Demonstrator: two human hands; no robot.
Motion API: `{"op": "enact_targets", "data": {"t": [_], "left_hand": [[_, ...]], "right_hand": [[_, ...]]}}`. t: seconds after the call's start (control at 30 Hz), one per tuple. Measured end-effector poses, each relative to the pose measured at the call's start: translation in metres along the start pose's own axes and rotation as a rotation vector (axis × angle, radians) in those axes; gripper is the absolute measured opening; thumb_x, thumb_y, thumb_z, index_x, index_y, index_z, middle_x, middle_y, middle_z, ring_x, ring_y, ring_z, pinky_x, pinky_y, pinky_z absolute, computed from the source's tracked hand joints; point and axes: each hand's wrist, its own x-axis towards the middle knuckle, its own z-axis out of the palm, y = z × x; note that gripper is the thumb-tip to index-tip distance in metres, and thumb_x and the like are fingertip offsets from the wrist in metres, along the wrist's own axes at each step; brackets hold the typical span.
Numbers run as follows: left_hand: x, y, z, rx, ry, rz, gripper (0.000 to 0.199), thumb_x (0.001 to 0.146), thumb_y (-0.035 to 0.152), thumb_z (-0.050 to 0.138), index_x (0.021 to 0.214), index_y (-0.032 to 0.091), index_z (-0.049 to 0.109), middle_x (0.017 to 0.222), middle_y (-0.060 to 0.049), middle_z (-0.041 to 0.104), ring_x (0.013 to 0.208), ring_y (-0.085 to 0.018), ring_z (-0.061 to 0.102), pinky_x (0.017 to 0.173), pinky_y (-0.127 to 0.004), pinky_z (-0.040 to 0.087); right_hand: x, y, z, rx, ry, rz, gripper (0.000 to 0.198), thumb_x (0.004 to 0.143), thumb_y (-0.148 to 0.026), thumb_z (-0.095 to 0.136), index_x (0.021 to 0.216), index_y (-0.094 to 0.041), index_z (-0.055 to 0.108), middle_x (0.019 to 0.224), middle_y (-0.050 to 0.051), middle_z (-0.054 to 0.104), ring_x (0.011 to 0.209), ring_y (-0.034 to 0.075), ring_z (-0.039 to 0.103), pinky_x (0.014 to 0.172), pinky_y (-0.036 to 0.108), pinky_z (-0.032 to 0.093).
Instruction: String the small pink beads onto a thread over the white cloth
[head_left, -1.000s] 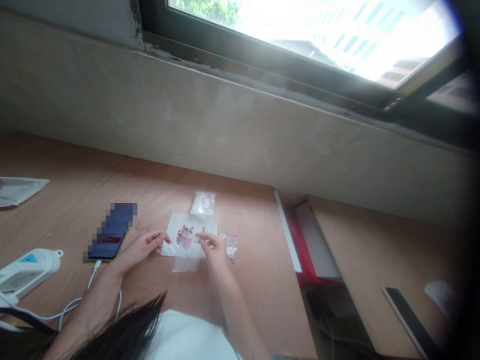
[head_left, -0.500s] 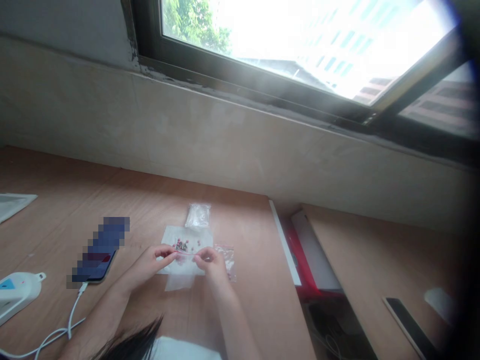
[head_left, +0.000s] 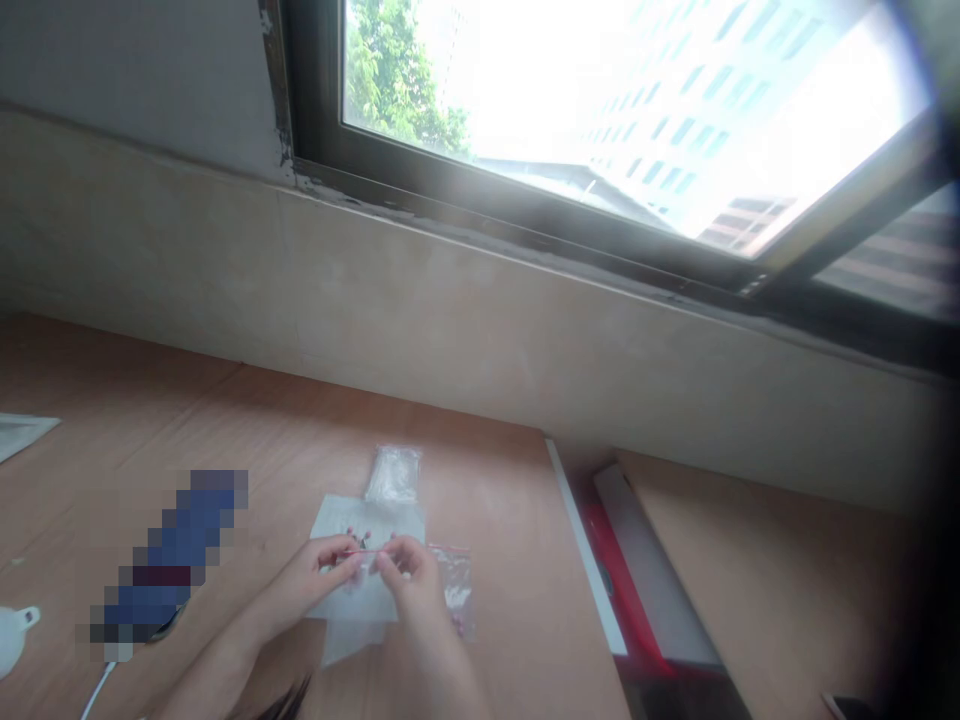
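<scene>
In the head view, the grip of each hand is closed by thumb and finger on the thin red string [head_left: 366, 552]: its left end is pinched by the left hand [head_left: 319, 572], its right end by the right hand [head_left: 414, 580]. The string is thus found between the two grips, with its long axis running crosswise, almost level from left to right, above the white sheet [head_left: 337, 516]. Neither hand can be called the nearer one. Small beads [head_left: 366, 538] are seen on the sheet just beyond the string; part of them is hidden by the fingers, so they cannot be counted. Beyond the sheet, a clear packet [head_left: 394, 474] is placed on the table [head_left: 510, 540]. A zip bag [head_left: 457, 585] lies just right of the right hand, and the phone [head_left: 172, 560] is well apart on the left. Between the grips, nothing is seen to block the string.
</scene>
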Motion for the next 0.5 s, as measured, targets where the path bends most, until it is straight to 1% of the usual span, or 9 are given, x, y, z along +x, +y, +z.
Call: {"op": "enact_targets", "data": {"t": [0.07, 0.13, 0.23, 0.37, 0.43, 0.5], "left_hand": [[0.005, -0.003, -0.001, 0.013, -0.006, 0.015, 0.036, 0.078, 0.042, 0.041, 0.061, 0.014, 0.057, 0.062, 0.0, 0.057, 0.064, -0.013, 0.052, 0.07, -0.023, 0.036], [0.008, -0.005, -0.004, 0.013, -0.032, 0.01, 0.035, 0.078, 0.042, 0.041, 0.062, 0.015, 0.057, 0.063, 0.001, 0.057, 0.064, -0.013, 0.051, 0.071, -0.023, 0.036], [0.009, -0.008, -0.006, -0.028, -0.032, -0.025, 0.034, 0.077, 0.043, 0.042, 0.062, 0.015, 0.056, 0.063, 0.001, 0.055, 0.062, -0.013, 0.051, 0.063, -0.022, 0.037], [0.009, -0.013, -0.007, -0.063, 0.053, -0.054, 0.033, 0.076, 0.043, 0.044, 0.059, 0.015, 0.054, 0.061, 0.0, 0.054, 0.062, -0.014, 0.05, 0.06, -0.022, 0.037], [0.01, -0.015, -0.007, -0.094, 0.078, -0.085, 0.032, 0.075, 0.043, 0.045, 0.063, 0.015, 0.055, 0.063, 0.0, 0.055, 0.063, -0.014, 0.051, 0.06, -0.022, 0.038], [0.011, -0.015, -0.01, -0.138, 0.1, -0.114, 0.03, 0.073, 0.044, 0.047, 0.072, 0.015, 0.056, 0.066, 0.0, 0.056, 0.064, -0.014, 0.051, 0.06, -0.023, 0.039]], "right_hand": [[0.002, -0.002, 0.001, 0.063, -0.069, 0.015, 0.02, 0.066, -0.036, 0.057, 0.064, -0.015, 0.057, 0.062, 0.002, 0.06, 0.062, 0.014, 0.053, 0.06, 0.024, 0.037], [0.004, -0.003, 0.002, 0.136, -0.092, 0.035, 0.021, 0.066, -0.036, 0.057, 0.065, -0.016, 0.058, 0.063, 0.002, 0.061, 0.063, 0.015, 0.055, 0.061, 0.025, 0.039], [0.006, -0.003, 0.004, 0.156, -0.03, 0.068, 0.018, 0.062, -0.033, 0.06, 0.057, -0.016, 0.056, 0.055, 0.001, 0.059, 0.058, 0.015, 0.054, 0.061, 0.025, 0.039], [0.008, -0.004, 0.006, 0.106, 0.02, 0.139, 0.013, 0.057, -0.026, 0.062, 0.051, -0.016, 0.055, 0.051, -0.001, 0.057, 0.052, 0.013, 0.051, 0.057, 0.025, 0.038], [0.014, -0.008, 0.006, 0.059, 0.029, 0.163, 0.013, 0.056, -0.026, 0.061, 0.05, -0.016, 0.054, 0.05, -0.001, 0.056, 0.051, 0.013, 0.05, 0.055, 0.024, 0.037], [0.026, -0.014, 0.004, 0.035, 0.058, 0.131, 0.016, 0.059, -0.028, 0.058, 0.051, -0.016, 0.053, 0.052, 0.0, 0.055, 0.053, 0.012, 0.049, 0.056, 0.024, 0.036]]}}
